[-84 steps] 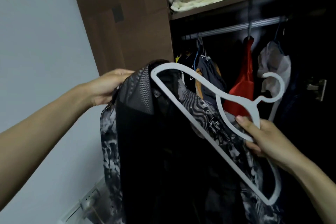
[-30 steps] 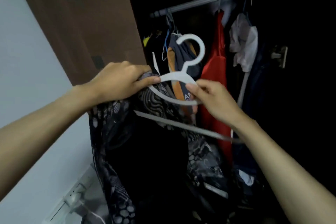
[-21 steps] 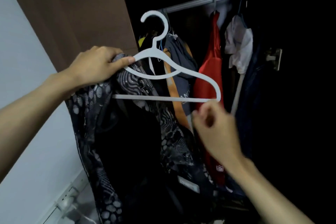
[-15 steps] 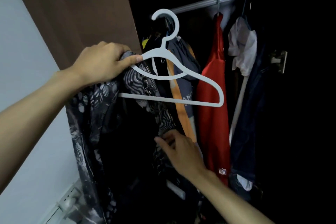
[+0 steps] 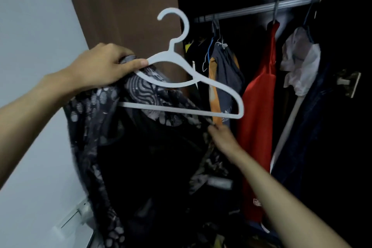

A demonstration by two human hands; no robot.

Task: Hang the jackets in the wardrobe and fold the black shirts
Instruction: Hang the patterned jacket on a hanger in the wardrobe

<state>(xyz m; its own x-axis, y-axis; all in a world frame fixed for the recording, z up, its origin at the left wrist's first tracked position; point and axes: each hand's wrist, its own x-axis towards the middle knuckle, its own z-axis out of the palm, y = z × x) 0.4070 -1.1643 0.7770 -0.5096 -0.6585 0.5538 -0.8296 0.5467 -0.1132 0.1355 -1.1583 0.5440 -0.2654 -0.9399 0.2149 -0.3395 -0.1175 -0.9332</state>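
Note:
A black and grey patterned jacket [image 5: 96, 127] with a dark lining hangs from one end of a white plastic hanger [image 5: 187, 80]. My left hand [image 5: 100, 66] grips the hanger's left shoulder together with the jacket's fabric, holding both up in front of the open wardrobe, hook upright. My right hand [image 5: 223, 137] is lower, under the hanger's bar, and pinches the jacket's right front edge. The hanger's right half is bare.
The wardrobe's metal rail [image 5: 257, 9] runs across the top right. On it hang an orange and grey shirt [image 5: 223, 78], a red garment [image 5: 259, 110], a white garment [image 5: 300, 56] and dark blue clothes [image 5: 310, 131]. The brown wardrobe side [image 5: 130, 6] and a pale wall [image 5: 30, 16] stand left.
My right hand let go of the hanger, dropped to the jacket and now holds its right edge higher, near the hanger's bar. The left hand turned the hanger upright.

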